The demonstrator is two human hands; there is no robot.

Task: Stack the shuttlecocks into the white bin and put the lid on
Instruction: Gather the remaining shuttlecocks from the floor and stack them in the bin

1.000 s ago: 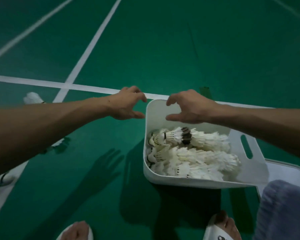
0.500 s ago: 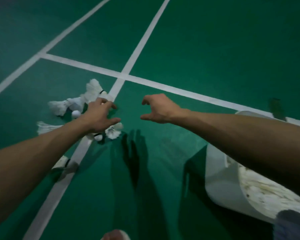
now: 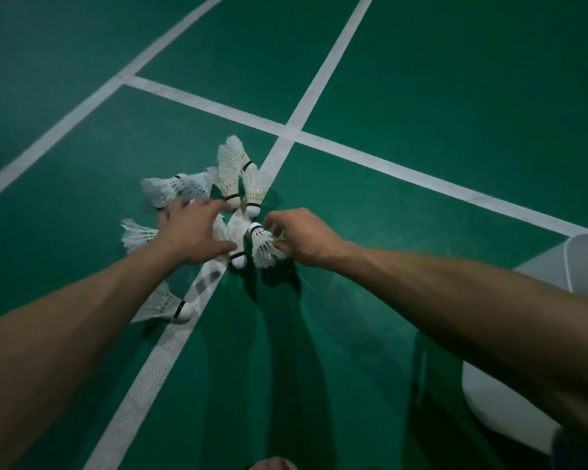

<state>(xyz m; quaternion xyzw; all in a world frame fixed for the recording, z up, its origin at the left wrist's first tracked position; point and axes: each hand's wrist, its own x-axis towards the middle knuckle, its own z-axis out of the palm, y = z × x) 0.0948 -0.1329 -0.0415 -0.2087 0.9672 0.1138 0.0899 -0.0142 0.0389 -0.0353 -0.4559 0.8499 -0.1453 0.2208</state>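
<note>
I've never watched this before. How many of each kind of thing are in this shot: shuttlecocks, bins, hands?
Shuttlecocks loose on the floor: at least 6 (they overlap, so one may be hidden)
Shuttlecock pinched by the right hand: 1
White bin: 1
Hands, counting the left hand: 2
Total: at least 10

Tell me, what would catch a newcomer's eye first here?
A scatter of white feather shuttlecocks lies on the dark green court floor where white lines cross, left of centre. Two bare arms reach in: the left hand spreads over the pile, while the fingers of the right hand pinch one shuttlecock by its skirt. The white plastic bin sits at the right edge.
</note>
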